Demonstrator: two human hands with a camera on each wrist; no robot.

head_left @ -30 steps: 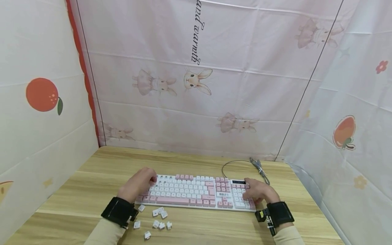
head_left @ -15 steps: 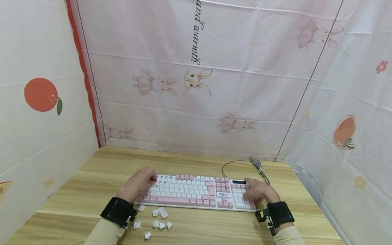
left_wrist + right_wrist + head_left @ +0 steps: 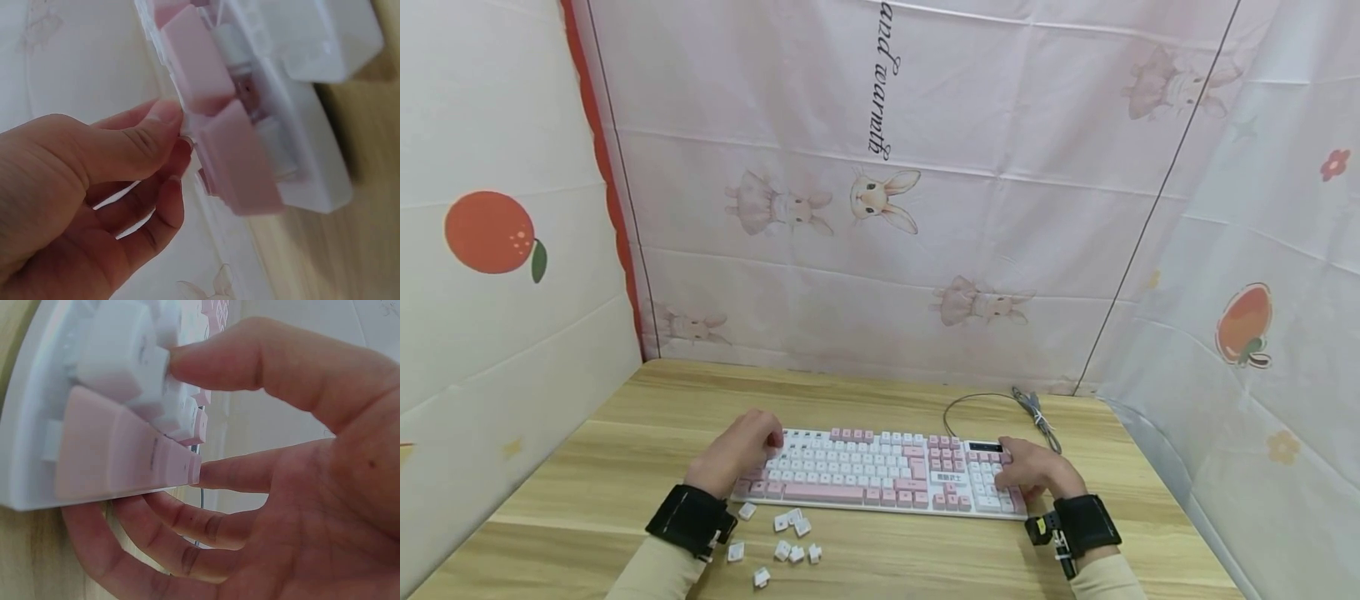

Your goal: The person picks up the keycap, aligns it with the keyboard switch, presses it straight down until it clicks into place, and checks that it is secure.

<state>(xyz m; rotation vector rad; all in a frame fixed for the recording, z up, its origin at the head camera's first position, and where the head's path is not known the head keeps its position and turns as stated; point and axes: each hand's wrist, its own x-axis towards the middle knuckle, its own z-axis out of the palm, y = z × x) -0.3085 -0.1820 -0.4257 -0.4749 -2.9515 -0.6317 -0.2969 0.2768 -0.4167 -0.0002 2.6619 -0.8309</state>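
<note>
A pink and white keyboard (image 3: 850, 468) lies flat on the table, with bare switches showing near its upper left. My left hand (image 3: 741, 450) is over the keyboard's left end. Seen in the left wrist view, its thumb (image 3: 147, 140) and index finger pinch a keycap beside the pink keys; the keycap is mostly hidden. My right hand (image 3: 1033, 467) holds the right end of the keyboard. In the right wrist view its thumb (image 3: 219, 359) touches the white number keys, while its other fingers curl along the side edge. Several loose white keycaps (image 3: 782, 550) are scattered below the keyboard's left part.
The wooden table (image 3: 925, 558) extends in front of and behind the keyboard. A grey cable (image 3: 1030, 408) lies bundled behind the keyboard's right end. Printed cloth (image 3: 820, 292) hangs at the back and on both sides.
Both hands and the keyboard stay in nearly the same place. Only the left cloth has shifted slightly leftward.
</note>
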